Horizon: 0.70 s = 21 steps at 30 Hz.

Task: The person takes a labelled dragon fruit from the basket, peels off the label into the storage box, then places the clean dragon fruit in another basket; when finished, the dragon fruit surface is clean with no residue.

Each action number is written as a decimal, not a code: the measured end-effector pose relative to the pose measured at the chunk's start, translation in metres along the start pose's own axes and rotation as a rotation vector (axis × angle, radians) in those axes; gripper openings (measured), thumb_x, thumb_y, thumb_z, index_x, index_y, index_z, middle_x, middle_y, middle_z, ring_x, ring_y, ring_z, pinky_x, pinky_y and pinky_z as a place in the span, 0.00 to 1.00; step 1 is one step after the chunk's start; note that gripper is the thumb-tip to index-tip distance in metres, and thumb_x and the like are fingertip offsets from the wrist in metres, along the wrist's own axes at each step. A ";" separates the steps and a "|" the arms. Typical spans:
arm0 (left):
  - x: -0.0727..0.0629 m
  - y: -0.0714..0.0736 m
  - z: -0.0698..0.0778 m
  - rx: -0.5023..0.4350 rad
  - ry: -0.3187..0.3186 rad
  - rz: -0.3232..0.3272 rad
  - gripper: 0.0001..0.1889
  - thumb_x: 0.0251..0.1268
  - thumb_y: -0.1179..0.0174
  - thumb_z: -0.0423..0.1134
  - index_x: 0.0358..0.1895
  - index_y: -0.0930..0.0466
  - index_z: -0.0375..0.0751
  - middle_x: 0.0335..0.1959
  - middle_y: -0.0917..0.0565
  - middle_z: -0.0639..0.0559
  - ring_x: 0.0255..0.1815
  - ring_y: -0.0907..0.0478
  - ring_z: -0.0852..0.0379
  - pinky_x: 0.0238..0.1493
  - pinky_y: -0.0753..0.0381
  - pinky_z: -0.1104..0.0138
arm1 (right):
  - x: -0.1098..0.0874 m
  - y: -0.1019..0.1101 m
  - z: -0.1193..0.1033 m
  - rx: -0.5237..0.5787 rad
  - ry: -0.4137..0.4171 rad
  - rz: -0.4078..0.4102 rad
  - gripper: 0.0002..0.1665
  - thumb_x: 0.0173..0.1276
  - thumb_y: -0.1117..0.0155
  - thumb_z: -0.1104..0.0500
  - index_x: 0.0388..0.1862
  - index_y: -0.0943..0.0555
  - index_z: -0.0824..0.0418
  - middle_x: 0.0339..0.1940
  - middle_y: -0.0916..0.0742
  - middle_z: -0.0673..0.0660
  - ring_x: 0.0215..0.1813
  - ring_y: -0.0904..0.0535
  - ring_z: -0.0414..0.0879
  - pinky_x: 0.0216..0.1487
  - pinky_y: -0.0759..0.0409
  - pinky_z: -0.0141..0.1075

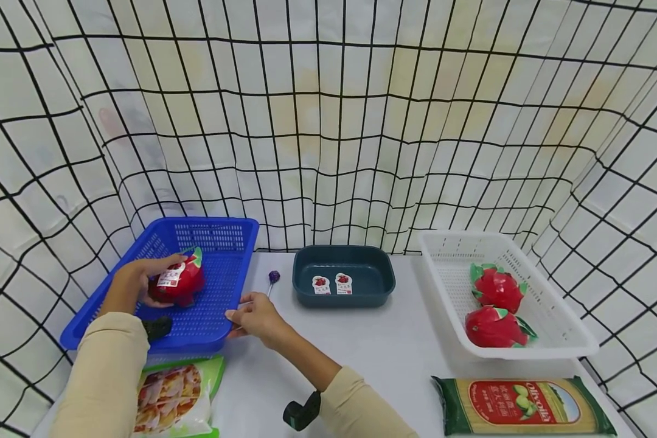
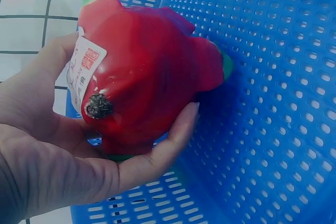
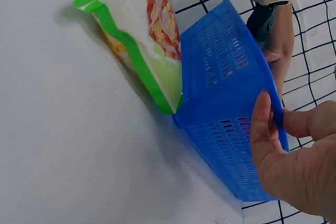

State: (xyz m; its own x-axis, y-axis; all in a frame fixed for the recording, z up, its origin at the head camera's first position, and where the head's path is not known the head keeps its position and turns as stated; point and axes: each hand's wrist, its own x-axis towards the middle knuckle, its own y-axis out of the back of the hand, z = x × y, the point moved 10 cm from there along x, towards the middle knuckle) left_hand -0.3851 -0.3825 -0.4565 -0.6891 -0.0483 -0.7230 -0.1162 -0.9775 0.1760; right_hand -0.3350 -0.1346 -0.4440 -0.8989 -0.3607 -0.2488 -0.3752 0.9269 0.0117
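A red dragon fruit with green-tipped scales and a white label is in my left hand, whose fingers and thumb curve round it. In the head view, that left hand and the fruit are within the blue basket, at its left side. My right hand pinches the basket's right rim near the front corner. The right wrist view shows the right hand's thumb and fingers on opposite sides of the blue rim.
A noodle-like food bag lies before the blue basket. A purple lollipop and a dark teal tray with two fruit stickers stand centrally. Rightward, a white basket holds two dragon fruits behind a pasta pack. Black grid netting surrounds the table.
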 end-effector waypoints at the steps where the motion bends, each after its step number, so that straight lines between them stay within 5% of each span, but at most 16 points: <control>1: -0.001 0.000 0.000 0.003 -0.004 -0.003 0.53 0.63 0.50 0.68 0.67 0.60 0.21 0.54 0.35 0.34 0.43 0.23 0.45 0.54 0.17 0.55 | 0.000 0.000 0.000 -0.004 -0.002 0.005 0.10 0.67 0.36 0.65 0.45 0.26 0.63 0.25 0.16 0.57 0.24 0.18 0.44 0.36 0.13 0.42; 7: -0.014 -0.003 0.011 0.015 -0.052 -0.038 0.59 0.60 0.47 0.70 0.71 0.65 0.23 0.55 0.35 0.36 0.48 0.26 0.44 0.55 0.17 0.54 | -0.004 0.001 -0.002 0.017 -0.014 0.022 0.12 0.66 0.35 0.64 0.46 0.26 0.62 0.24 0.16 0.56 0.23 0.19 0.43 0.26 0.16 0.33; 12: -0.029 -0.015 0.029 -0.035 -0.125 -0.092 0.57 0.62 0.48 0.68 0.73 0.69 0.28 0.55 0.35 0.41 0.46 0.24 0.50 0.57 0.18 0.55 | -0.008 0.009 -0.006 0.072 0.010 -0.018 0.15 0.69 0.37 0.62 0.52 0.26 0.63 0.29 0.16 0.58 0.29 0.15 0.45 0.31 0.14 0.36; 21: -0.060 -0.052 0.063 -0.231 -0.291 -0.156 0.36 0.65 0.46 0.64 0.65 0.49 0.47 0.46 0.27 0.54 0.44 0.21 0.55 0.53 0.17 0.56 | -0.021 0.043 -0.012 -0.019 0.079 -0.092 0.17 0.72 0.40 0.59 0.57 0.25 0.63 0.40 0.13 0.63 0.33 0.15 0.43 0.37 0.13 0.38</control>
State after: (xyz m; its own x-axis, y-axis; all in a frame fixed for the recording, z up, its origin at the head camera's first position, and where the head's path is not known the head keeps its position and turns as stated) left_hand -0.3826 -0.3159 -0.3801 -0.8536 0.1319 -0.5040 -0.0941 -0.9905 -0.0999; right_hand -0.3348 -0.0888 -0.4264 -0.8751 -0.4520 -0.1730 -0.4606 0.8875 0.0111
